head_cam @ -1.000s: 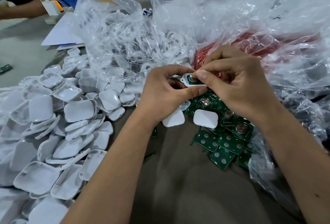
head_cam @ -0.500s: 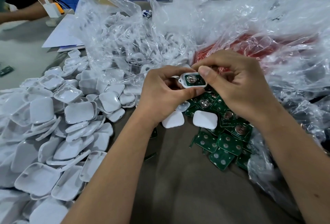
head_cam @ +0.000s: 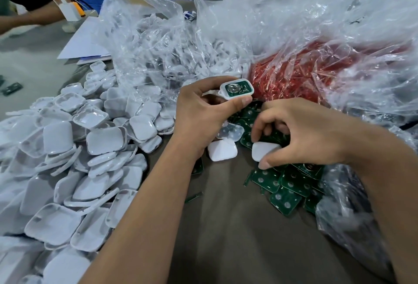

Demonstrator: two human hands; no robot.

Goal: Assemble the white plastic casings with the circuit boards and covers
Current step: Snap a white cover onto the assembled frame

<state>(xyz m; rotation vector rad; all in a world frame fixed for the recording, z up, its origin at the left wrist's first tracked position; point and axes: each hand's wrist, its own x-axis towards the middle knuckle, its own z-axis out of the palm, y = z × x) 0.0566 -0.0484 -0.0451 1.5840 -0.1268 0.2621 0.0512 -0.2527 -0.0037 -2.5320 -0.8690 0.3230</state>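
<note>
So the left hand is holding up a small white rounded plastic casing with a green circuit board sitting inside it, silver round battery holder facing up; thumb is pressed along the near edge and the fingers are curled around the far side, so it's a proper pinch grip. That casing sits just far of the middle of the scene, right in front of the crinkly clear bag of red bits. The right hand is down low to the right, fingers curled over a white rounded square plastic cover, thumb tip at its near edge and the fingertips on the far side, pinching it where it lies on the pile of loose green circuit boards. Whether it's lifted off the pile yet, I can't tell. Just left of it there's another white cover lying flat on the brown-grey table. The whole left side is a huge heap of white plastic casing shells, some open side up, some face down, spilling out of a big clear plastic bag at the far middle. Far left there's some white paper, a white charger block and another person's forearm resting on the table.
</note>
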